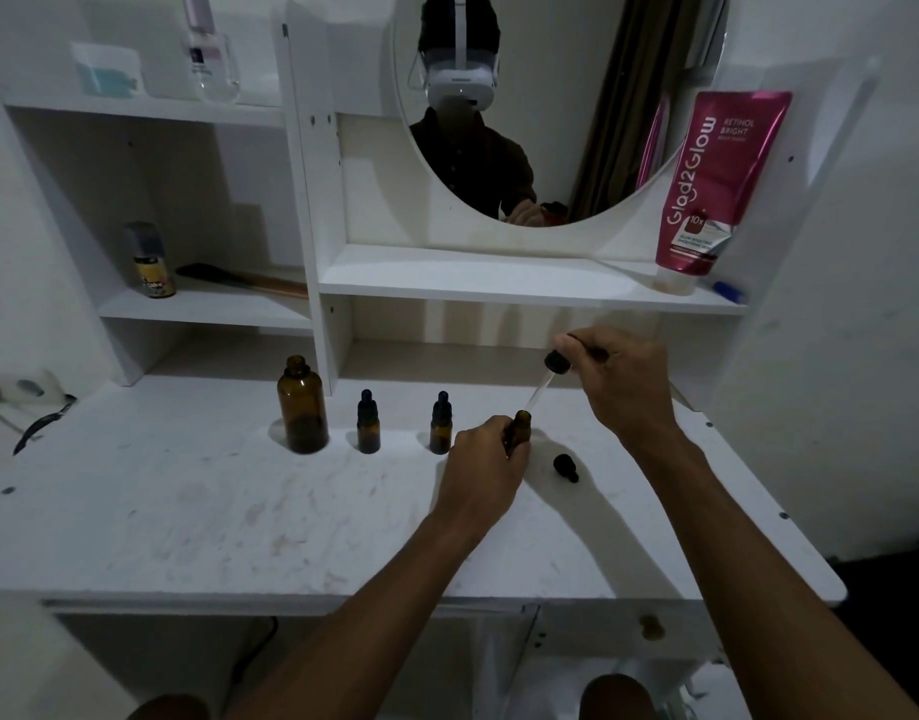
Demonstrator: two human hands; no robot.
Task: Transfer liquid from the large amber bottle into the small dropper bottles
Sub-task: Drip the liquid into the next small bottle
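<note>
Desk (187, 511) | left grip (481, 459) round small bottle (521, 424) | right grip (618, 379): dropper (543, 384) apparently at mouth

The large amber bottle (302, 407) and the small dropper bottles (368, 426) are smooth brown glass with a dull sheen, their caps matt black. The dropper (555, 363) has a clear glassy tube under a matt black bulb. The tabletop (187, 511) is matt white board, scuffed and stained; the pink tube (717, 184) is glossy plastic
</note>
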